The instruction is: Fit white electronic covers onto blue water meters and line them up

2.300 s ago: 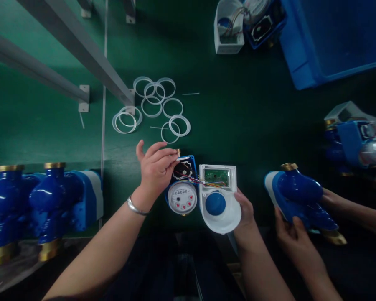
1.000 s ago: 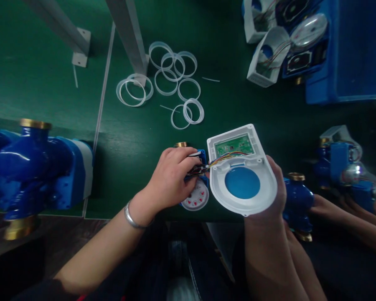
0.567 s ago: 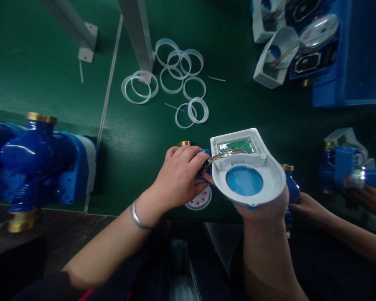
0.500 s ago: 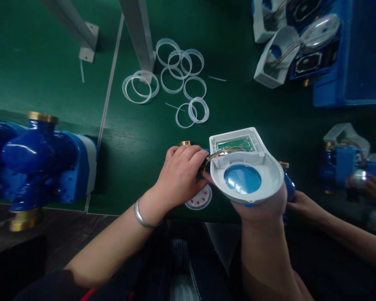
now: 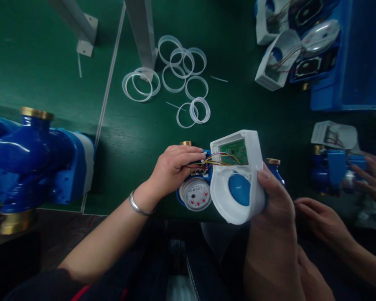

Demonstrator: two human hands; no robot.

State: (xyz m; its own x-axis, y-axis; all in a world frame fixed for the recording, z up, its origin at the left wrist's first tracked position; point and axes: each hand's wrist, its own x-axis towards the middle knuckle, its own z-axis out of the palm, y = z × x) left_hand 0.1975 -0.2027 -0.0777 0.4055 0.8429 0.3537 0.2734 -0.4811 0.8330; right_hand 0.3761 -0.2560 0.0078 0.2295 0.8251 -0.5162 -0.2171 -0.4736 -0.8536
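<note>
Thumb against its outer wall, the right hand (image 5: 277,198) pinches a tilted white cover (image 5: 254,177) right of a water meter (image 5: 196,195) at the near edge of the counter (image 5: 253,110). The left hand (image 5: 172,169) arches over wires (image 5: 211,159), its exact grip hidden. Translucent rings (image 5: 184,78) lie beyond.

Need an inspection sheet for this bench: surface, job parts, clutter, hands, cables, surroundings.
Surface: green tabletop, pale seam at left.
Job's things: opened meter, dial facing up; white cover tilted beside it, circuit board visible inside.
Clutter: translucent rings, some overlapping; thin strips.
Hands: left hand across the meter, exact hold hidden; right hand gripping white cover.
Cables: coloured wires run from meter into white cover.
Surroundings: blue bodies at left; blue crate upper right; other hands at right.
</note>
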